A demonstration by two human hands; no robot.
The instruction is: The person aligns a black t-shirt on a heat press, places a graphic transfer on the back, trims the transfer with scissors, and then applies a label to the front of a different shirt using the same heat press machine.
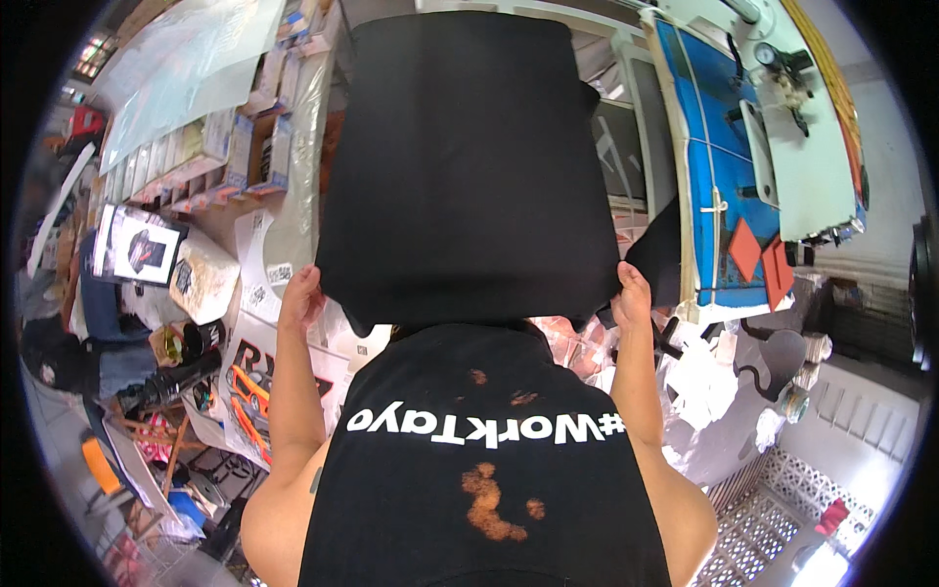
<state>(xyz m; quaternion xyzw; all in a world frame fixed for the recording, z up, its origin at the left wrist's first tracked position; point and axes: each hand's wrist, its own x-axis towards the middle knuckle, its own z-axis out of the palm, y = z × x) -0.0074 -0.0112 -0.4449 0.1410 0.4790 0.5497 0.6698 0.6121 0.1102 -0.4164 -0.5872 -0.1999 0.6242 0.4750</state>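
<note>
A large black cloth, apparently a T-shirt (469,166), lies spread flat and smooth over a broad board-like shape in front of me. My left hand (304,297) is closed at its near left corner, the thumb up and the fingers curled by the edge. At the near right corner my right hand (632,293) pinches the edge in the same way. Between the hands the near edge hangs a little and curves down. More black fabric (657,256) droops beyond my right hand. What lies beneath the cloth is hidden.
Boxes (220,157) with upright packs stand at the left under a clear sheet (186,68). To the right is a blue panel (719,205) tied with white cord, with orange-red squares (745,250) on it. A pressure gauge (766,56) sits beyond. White crumpled material (702,377) lies lower right.
</note>
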